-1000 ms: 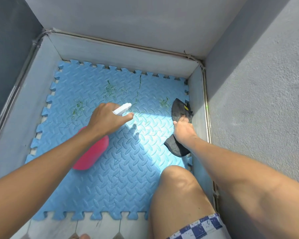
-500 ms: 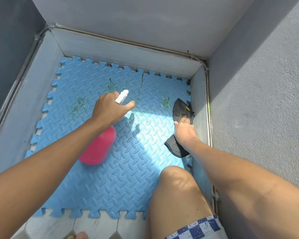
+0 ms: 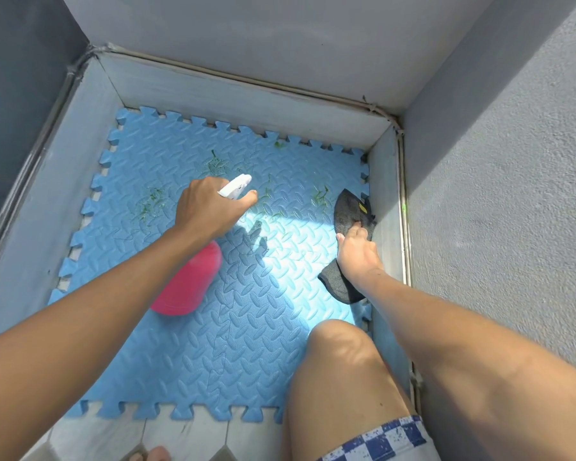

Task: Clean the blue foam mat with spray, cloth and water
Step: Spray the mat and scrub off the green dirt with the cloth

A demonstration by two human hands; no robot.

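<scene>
A blue foam mat (image 3: pixel 246 344) with jigsaw edges lies on the floor in a walled corner. Green smears (image 3: pixel 217 164) mark its far half. My left hand (image 3: pixel 210 207) grips a pink spray bottle (image 3: pixel 190 284) by its white trigger head (image 3: pixel 235 186), nozzle aimed at the far smears, index finger on the trigger. My right hand (image 3: pixel 356 254) presses on a dark grey cloth (image 3: pixel 350 211) lying at the mat's right edge against the low wall. The cloth's middle is hidden under the hand.
Low grey kerb walls (image 3: pixel 246 104) enclose the mat on the left, far and right sides, with tall grey walls (image 3: pixel 496 194) above. My bare right knee (image 3: pixel 340 347) rests over the mat's near right corner. Pale floor tiles (image 3: pixel 187 434) and my toes (image 3: pixel 153 455) lie at the near edge.
My left hand has raised the spray bottle slightly and swung its nozzle further toward the far smears. My right hand has stayed on the cloth.
</scene>
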